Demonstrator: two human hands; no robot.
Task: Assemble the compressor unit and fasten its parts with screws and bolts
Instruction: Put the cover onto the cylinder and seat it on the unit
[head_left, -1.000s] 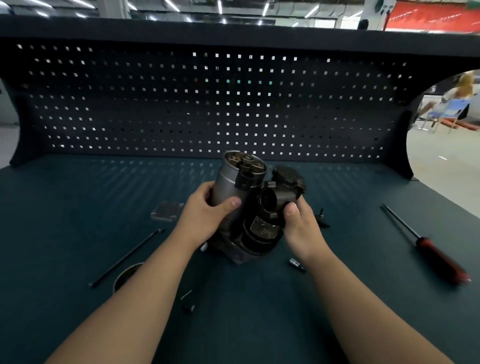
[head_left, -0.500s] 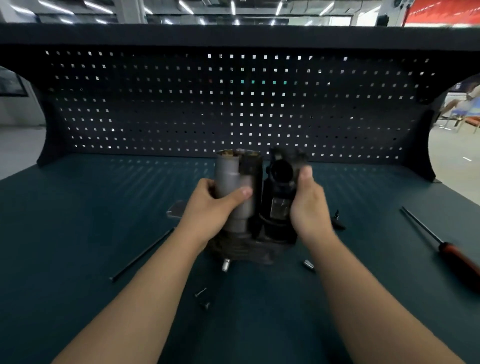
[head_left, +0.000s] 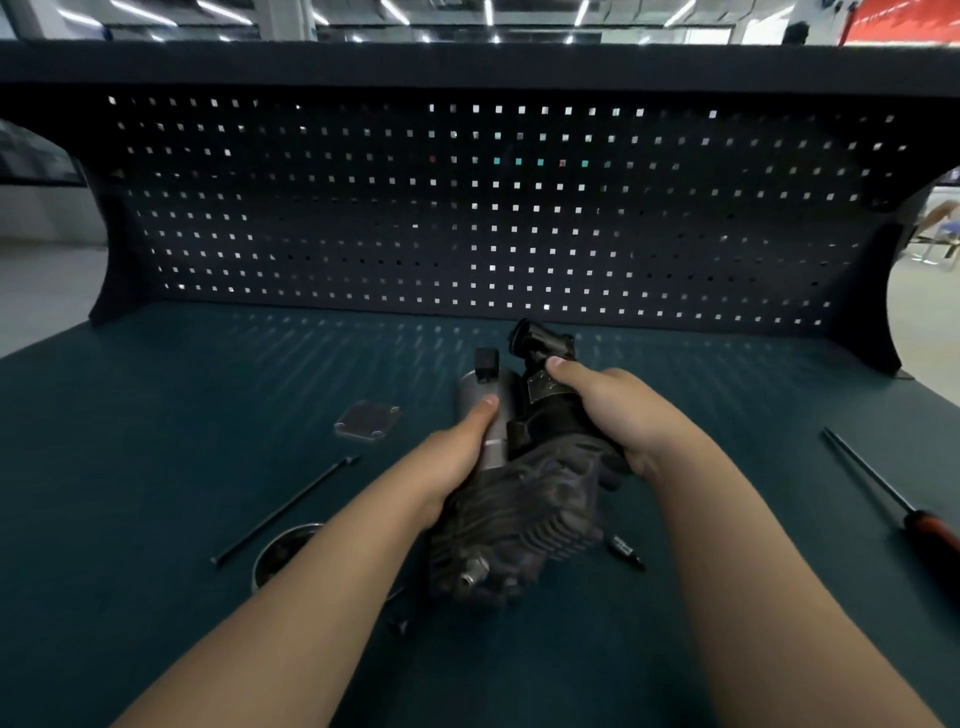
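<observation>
The compressor unit (head_left: 524, 525) is a dark finned block with a silver cylinder and a black housing. It lies tipped away from me, its finned base with a small silver fitting facing the camera. My left hand (head_left: 457, 457) grips the silver cylinder, thumb on top. My right hand (head_left: 618, 410) wraps the black housing from the right. Both hands hold the unit just above the mat.
On the dark mat lie a thin rod (head_left: 285, 509), a square metal plate (head_left: 366, 422), a round metal dish (head_left: 283, 551), a small bit (head_left: 626, 552), loose screws (head_left: 397, 623) and a red-handled screwdriver (head_left: 904, 504). A pegboard wall (head_left: 467, 208) closes the back.
The unit stood upright between my hands; now it is tipped over away from me, with its finned base turned toward the camera. Both hands kept their grip.
</observation>
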